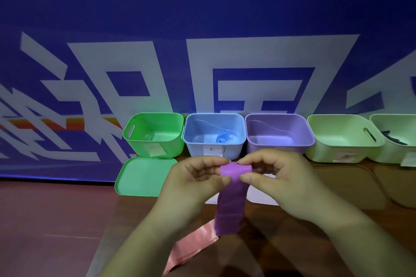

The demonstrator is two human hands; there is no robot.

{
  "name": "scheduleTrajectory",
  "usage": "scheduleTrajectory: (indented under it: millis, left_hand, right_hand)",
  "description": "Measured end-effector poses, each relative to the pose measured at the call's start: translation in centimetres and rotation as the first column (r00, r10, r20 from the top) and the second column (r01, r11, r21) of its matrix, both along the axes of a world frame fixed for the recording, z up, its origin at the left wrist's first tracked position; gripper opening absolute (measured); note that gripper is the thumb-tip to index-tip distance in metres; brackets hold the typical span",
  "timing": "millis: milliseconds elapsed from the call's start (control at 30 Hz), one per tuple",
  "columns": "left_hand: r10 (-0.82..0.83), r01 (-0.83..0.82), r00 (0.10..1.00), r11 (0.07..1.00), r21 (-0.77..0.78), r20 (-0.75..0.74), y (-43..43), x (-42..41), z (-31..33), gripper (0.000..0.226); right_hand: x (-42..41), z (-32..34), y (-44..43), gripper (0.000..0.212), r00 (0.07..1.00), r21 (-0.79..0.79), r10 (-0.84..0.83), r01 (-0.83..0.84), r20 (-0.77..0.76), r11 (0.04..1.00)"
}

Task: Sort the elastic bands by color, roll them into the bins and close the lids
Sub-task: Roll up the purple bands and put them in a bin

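Bins like the green bin (155, 132) and purple bin (279, 135) look like smooth moulded plastic with a soft sheen. The green lid (141, 177) is the same stuff, a bit more matt. The purple band (229, 204) looks thin, rubbery and matt, the pink band (193, 247) way glossier. The table (258, 249) looks like brown wood.

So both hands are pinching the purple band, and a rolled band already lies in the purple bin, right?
Not quite. The head view shows the rolled blue band lying in the blue bin, not the purple bin, where no band shows. The rest holds: the left hand and right hand both pinch the purple band.
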State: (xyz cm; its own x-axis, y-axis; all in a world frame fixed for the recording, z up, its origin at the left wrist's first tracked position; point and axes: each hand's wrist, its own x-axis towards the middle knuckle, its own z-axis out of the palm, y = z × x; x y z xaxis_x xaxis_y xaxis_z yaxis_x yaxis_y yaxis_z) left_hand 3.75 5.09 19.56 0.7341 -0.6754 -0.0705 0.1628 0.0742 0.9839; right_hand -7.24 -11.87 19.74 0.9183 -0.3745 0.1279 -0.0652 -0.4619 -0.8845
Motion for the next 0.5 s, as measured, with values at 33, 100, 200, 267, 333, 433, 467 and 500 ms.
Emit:
scheduleTrajectory:
  millis: [33,100,200,267,333,433,467,500]
  left_hand:
    - [-0.012,0.012,1.000,1.000,0.000,0.008,0.0,0.0,-0.1,0.029]
    - [-0.028,0.028,0.999,1.000,0.001,0.043,0.0,0.1,-0.2,0.029]
    - [-0.046,0.047,0.993,0.999,-0.006,0.110,0.1,0.1,-0.4,0.030]
    - [-0.064,0.064,0.988,0.998,0.005,0.143,0.1,0.1,-0.5,0.029]
    - [-0.083,0.083,0.987,0.997,0.009,0.139,0.2,0.1,-0.7,0.027]
    - [-0.099,0.098,0.986,0.995,0.015,0.131,0.3,0.2,-1.2,0.025]
    - [-0.097,0.096,0.988,0.995,0.018,0.123,0.2,0.2,-1.4,0.025]
    - [-0.093,0.092,0.989,0.996,0.021,0.111,0.2,0.2,-1.6,0.025]
  right_hand:
    - [0.0,-0.1,0.0,0.029,1.000,0.045,0.007,-0.006,-0.003,0.999]
    - [0.1,-0.3,0.0,0.025,1.000,0.156,0.023,-0.021,-0.011,0.988]
    - [0.3,-0.6,0.0,0.020,0.999,0.282,0.032,-0.024,-0.024,0.959]
    - [0.3,-0.6,0.0,0.017,0.999,0.332,0.034,-0.021,-0.033,0.943]
    - [0.3,-0.8,0.0,0.015,0.998,0.359,0.030,-0.011,-0.046,0.933]
    - [0.3,-1.1,0.1,0.012,0.998,0.382,0.029,-0.003,-0.063,0.924]
    - [0.3,-1.2,0.1,0.012,0.997,0.393,0.030,-0.002,-0.066,0.920]
    - [0.3,-1.3,0.2,0.014,0.997,0.408,0.029,0.001,-0.067,0.913]
